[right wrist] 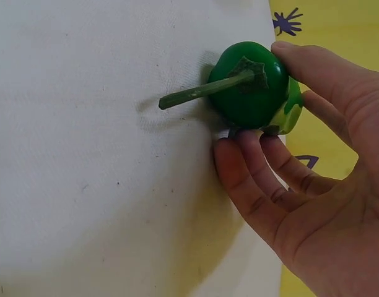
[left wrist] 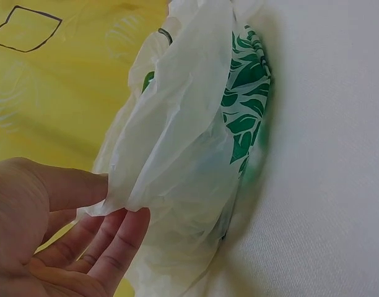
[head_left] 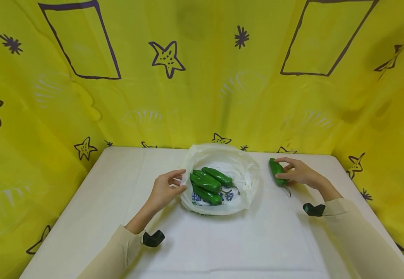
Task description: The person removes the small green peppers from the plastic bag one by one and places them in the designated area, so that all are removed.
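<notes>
A whitish plastic bag point(head_left: 249, 170) stands on the table with its mouth spread wide. Several green peppers point(head_left: 207, 182) lie inside it. At the bag's left rim, my left hand point(head_left: 165, 188) pinches the thin plastic between thumb and fingers; the left wrist view shows the gathered edge at the fingertips point(left wrist: 137, 223). To the right of the bag, my right hand point(head_left: 299, 172) holds a single green pepper point(head_left: 276, 170) at its sides, thumb on one side and fingers on the other. That pepper's stem point(right wrist: 199, 94) points toward the right wrist camera.
A white cloth covers the table point(head_left: 251, 244). Yellow curtains point(head_left: 202, 97) with starfish drawings hang behind and along both sides. Green leaf print point(left wrist: 245, 99) marks the bag's outside. Dark wrist devices point(head_left: 154, 238) sit below both hands.
</notes>
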A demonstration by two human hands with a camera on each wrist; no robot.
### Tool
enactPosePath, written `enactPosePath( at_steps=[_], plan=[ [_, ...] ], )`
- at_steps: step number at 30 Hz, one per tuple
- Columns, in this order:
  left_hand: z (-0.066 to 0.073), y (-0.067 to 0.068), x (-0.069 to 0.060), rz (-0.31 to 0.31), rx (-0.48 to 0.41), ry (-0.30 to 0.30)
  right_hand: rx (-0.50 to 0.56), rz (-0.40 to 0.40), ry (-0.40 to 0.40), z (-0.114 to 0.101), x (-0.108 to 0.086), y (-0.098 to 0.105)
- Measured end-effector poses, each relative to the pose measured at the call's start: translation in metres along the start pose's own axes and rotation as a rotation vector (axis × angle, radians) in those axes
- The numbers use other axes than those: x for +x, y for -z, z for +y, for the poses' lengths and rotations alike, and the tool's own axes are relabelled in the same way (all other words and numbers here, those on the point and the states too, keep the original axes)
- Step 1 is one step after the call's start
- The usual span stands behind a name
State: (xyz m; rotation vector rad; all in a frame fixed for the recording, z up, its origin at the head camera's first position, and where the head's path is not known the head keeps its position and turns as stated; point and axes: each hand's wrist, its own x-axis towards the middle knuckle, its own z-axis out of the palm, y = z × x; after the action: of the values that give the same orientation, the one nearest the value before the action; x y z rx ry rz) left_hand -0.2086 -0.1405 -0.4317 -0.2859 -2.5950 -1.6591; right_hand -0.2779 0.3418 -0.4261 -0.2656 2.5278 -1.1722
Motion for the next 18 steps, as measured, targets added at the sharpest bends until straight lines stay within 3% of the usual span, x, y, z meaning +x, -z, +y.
enactPosePath(
  at_steps=[5, 18],
  plan=[
    [0.000, -0.002, 0.001, 0.016, 0.001, 0.022, -0.002, -0.022, 0.028, -0.006, -0.004, 0.002],
    [0.001, -0.004, 0.000, 0.026, 0.022, 0.017, -0.040, -0.124, 0.013, -0.017, -0.010, 0.013]
  ],
)
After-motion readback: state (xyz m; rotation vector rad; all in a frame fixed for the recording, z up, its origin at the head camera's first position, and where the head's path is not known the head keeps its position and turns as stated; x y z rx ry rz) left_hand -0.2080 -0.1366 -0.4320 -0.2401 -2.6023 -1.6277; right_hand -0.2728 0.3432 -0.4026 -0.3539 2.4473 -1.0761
